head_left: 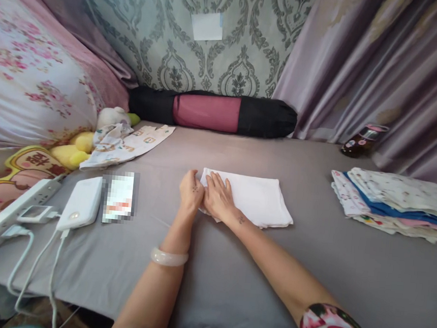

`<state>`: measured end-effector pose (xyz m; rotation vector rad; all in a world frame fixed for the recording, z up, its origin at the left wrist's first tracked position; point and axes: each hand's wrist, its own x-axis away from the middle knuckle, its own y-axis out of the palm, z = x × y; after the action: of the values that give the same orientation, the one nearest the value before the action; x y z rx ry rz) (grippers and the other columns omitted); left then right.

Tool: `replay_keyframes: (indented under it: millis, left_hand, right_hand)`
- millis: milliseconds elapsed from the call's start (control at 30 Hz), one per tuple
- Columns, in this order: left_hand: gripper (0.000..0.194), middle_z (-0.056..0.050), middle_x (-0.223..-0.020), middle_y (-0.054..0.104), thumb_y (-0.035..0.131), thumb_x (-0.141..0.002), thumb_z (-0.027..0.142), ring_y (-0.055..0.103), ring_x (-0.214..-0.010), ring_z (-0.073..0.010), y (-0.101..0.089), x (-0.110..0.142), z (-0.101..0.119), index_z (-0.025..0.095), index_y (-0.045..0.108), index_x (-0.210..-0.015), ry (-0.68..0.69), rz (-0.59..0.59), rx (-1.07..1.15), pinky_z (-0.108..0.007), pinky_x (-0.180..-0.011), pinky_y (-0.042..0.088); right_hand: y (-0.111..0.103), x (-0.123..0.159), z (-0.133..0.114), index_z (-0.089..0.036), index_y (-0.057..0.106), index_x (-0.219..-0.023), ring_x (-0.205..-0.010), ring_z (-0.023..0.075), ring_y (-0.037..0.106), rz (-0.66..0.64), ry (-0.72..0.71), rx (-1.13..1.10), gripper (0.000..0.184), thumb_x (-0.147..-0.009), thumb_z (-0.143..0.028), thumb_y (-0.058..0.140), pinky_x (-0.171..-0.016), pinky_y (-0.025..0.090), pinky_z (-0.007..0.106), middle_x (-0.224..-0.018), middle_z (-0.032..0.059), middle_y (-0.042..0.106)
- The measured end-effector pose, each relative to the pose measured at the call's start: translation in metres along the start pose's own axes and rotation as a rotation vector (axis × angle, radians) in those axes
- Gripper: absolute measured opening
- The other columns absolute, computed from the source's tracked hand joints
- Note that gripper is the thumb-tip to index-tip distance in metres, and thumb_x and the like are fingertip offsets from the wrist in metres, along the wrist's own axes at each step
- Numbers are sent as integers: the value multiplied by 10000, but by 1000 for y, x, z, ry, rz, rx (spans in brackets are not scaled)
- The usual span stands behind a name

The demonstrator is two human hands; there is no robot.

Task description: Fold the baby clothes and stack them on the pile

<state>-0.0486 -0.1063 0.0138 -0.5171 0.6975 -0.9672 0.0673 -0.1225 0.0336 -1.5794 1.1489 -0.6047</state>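
Observation:
A folded white cloth [257, 198] lies flat on the grey bed sheet in front of me. My left hand [192, 190] stands on its side at the cloth's left edge, its fingers curled in against that edge and partly hidden. Pressed flat on the left part of the cloth is my right hand [218, 197], open, with its fingers stretched out away from me. The two hands touch or nearly touch. A pale bangle [169, 257] circles my left forearm.
At right lies a stack of folded clothes [398, 203], with a dark bottle [362, 141] behind it. A black and red roll bag [207, 112] lines the wall. Left are a printed garment [128, 143], plush toys [76, 149], a white power bank [81, 203] with cables, and a power strip [11, 217].

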Motion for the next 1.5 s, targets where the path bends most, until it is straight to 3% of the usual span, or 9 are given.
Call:
replay_keyframes:
  millis: [167,333,600,867,1000,1200,1500]
  left_hand:
    - [394,-138,-1103,671,336,-835,83,619,-1067,-219,2,9,11,145,544,-1164,166,-73,-111,-376,-951,461]
    - [366,-167,-1250,605,436,-842,132,501,-1249,-255,6,23,28,128,497,-1203,316,-191,-242,-453,-1081,319]
    - [329,-156,-1192,623,406,-878,133,547,-1180,-234,10,24,29,133,484,-1198,340,-265,-280,-391,-1036,366]
    - [351,-169,-1295,575,346,-915,141,492,-1261,-240,9,27,28,132,466,-1245,370,-285,-318,-434,-1051,362]
    - [378,-166,-1386,512,323,-967,241,413,-1338,-251,10,31,29,123,448,-1304,367,-300,-359,-479,-1099,311]
    - [497,-162,-1461,430,312,-975,416,327,-1390,-294,13,35,34,131,438,-1362,364,-335,-451,-533,-1127,249]
    - [567,-171,-1491,382,280,-969,469,287,-1410,-304,12,36,34,126,411,-1401,378,-371,-500,-545,-1137,215]
  right_hand:
    - [-7,5,22,-97,365,-1447,-1429,264,211,18,98,75,525,-964,-285,283,-1144,99,502,-1539,151,297]
    - [-2,5,34,-120,366,-1453,-1426,271,218,-30,122,114,528,-981,-329,254,-1135,115,519,-1536,139,309]
    - [-2,7,32,-124,383,-1447,-1417,269,236,-4,116,105,526,-981,-329,248,-1138,130,502,-1529,128,328]
    - [-15,12,45,-100,383,-1441,-1411,252,259,-18,139,57,524,-979,-310,253,-1144,151,450,-1520,138,342]
    - [-23,18,58,-105,385,-1441,-1418,277,237,-7,173,105,521,-982,-317,259,-1139,124,497,-1527,153,320]
    - [-16,22,68,-113,389,-1443,-1420,276,231,12,183,154,528,-985,-341,257,-1142,107,497,-1532,145,314]
    - [-19,23,72,-124,386,-1445,-1424,262,228,-30,173,121,526,-983,-335,252,-1150,117,481,-1536,134,311]
